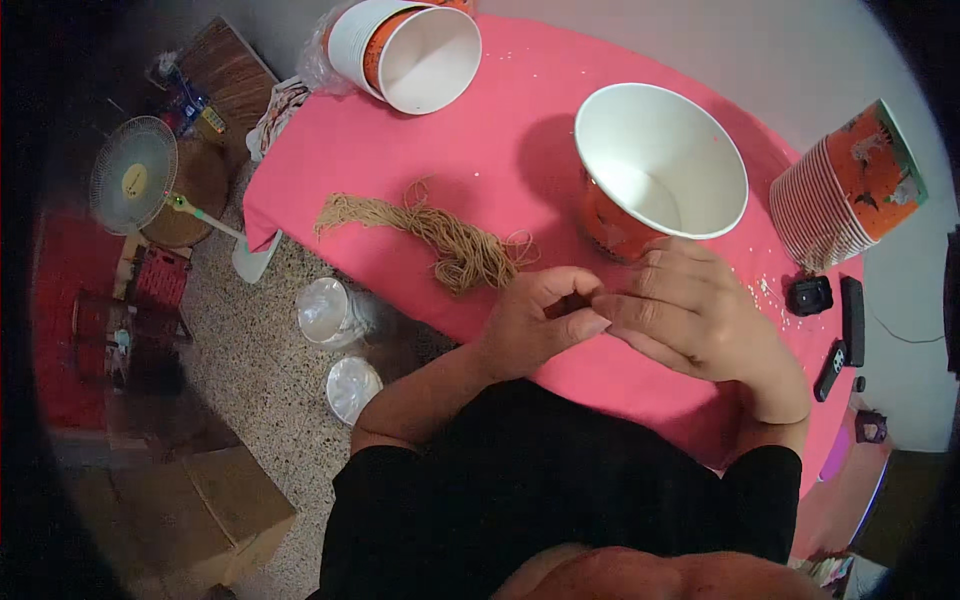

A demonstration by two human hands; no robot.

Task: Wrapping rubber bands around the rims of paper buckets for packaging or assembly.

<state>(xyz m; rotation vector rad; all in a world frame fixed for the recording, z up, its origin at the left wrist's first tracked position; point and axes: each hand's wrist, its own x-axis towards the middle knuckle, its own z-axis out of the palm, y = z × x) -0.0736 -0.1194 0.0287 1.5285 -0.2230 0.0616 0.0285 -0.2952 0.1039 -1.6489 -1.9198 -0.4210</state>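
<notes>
My left hand point(540, 322) and my right hand point(695, 310) meet above the near edge of the pink-covered table, fingertips touching. Thumb and fingers of each are pinched together; anything between them is too small or hidden to make out. Just beyond my right hand stands a large paper bucket point(690, 180), white inside and orange outside, its lower front partly covered by that hand. A loose bundle of tan string point(440, 235) lies on the table, its near end beside my left hand.
A tall stack of orange-printed buckets point(845, 190) stands at the right. More nested buckets point(430, 60) lie tipped at the far left. Small white bits, a black dish point(810, 295) and a remote point(831, 370) are at right. A fan point(135, 175) stands left.
</notes>
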